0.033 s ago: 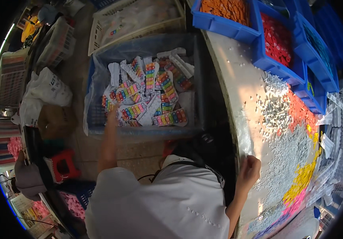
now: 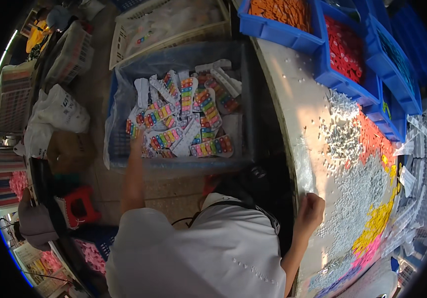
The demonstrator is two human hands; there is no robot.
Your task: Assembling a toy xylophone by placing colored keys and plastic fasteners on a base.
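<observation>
Toy xylophones (image 2: 187,97) with rainbow-coloured bars on white bases lie in a loose heap inside a blue plastic crate (image 2: 174,163) lined with clear film. My left hand (image 2: 136,138) reaches over the crate's near left part, at a xylophone (image 2: 132,128) there; blur hides its fingers, so its grip cannot be told. At the worktable's left edge, my right hand (image 2: 313,207) is closed with its fingers curled, beside a strip of clear plastic (image 2: 303,166). What it holds, if anything, is hidden.
Small white and grey pieces (image 2: 357,193) cover the worktable, with yellow pieces (image 2: 375,228) beside them. Blue bins hold orange parts (image 2: 283,14) and red parts (image 2: 343,49). A white crate (image 2: 119,42) stands behind the blue one; a red stool (image 2: 80,206) stands left.
My left hand has shifted slightly left and toward me at the crate's near left part. My right hand looks unmoved.
</observation>
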